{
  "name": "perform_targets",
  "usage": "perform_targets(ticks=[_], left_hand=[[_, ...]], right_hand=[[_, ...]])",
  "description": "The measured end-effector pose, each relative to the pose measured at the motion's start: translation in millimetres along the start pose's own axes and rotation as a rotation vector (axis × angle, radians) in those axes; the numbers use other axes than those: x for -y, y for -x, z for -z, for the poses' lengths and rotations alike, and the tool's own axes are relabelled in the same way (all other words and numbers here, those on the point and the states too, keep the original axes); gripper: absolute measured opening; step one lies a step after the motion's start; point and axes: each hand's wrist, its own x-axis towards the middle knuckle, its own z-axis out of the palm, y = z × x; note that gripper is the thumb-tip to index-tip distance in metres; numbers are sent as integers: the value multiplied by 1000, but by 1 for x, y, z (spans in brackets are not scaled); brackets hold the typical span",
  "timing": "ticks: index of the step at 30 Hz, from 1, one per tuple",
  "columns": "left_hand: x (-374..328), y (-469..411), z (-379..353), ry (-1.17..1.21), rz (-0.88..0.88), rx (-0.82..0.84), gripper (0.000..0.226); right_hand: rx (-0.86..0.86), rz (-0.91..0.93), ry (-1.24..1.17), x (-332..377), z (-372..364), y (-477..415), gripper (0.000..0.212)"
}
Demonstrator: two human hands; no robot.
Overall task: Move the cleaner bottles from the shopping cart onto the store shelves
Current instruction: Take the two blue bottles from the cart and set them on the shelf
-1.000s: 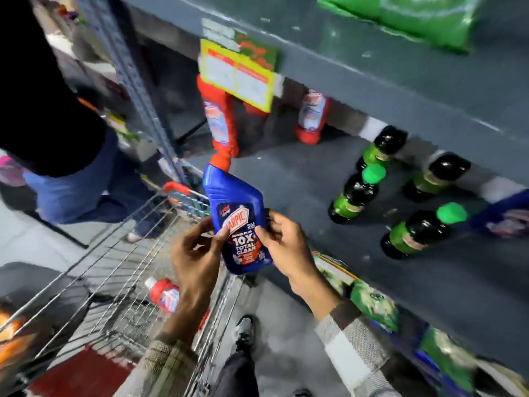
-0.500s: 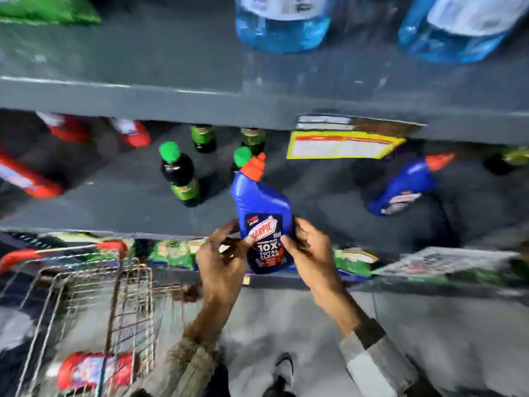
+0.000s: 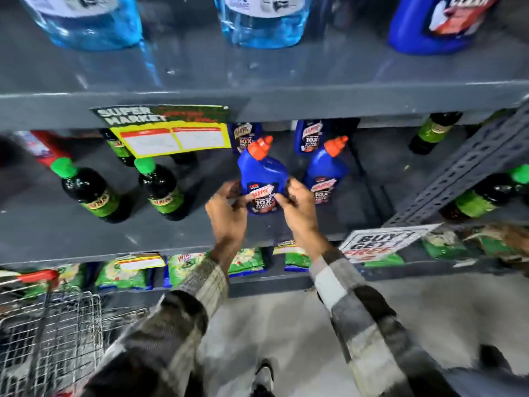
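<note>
A blue cleaner bottle [image 3: 262,174] with an orange-red cap stands upright over the grey middle shelf [image 3: 86,236]. My left hand [image 3: 227,217] grips its left side and my right hand [image 3: 299,213] grips its right side, fingers over the label. Just to its right stands a second blue bottle [image 3: 326,170] of the same kind, and two more blue bottles [image 3: 310,136] stand behind near the shelf's back. The wire shopping cart [image 3: 57,333] sits at the lower left; no bottle shows in the part I see.
Dark bottles with green caps [image 3: 91,190] stand left of the blue ones, and more at the right [image 3: 481,199]. A red bottle [image 3: 48,147] lies far left. Large blue containers [image 3: 86,21] fill the upper shelf. Green packets [image 3: 186,267] line the lower shelf. A slotted upright [image 3: 469,164] crosses the right side.
Both hands have carried the blue bottle forward, in over the middle shelf beside the other blue bottles. My view has shifted right along the shelves, so the cart sits further left.
</note>
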Motion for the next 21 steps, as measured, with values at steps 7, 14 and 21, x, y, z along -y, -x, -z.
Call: perform_targets(ticks=[7,14,21], left_hand=[[18,-11,-5,-42,92,-4,25],[33,-18,-6,-69,88,25,25],[37,-6,14,6,97,50,33]], right_hand=[[65,-2,20,-4,-19,-13,48],[34,-43,12,-13,-33,-15,58],[-236,-90,-83,-13,-57,32,59]])
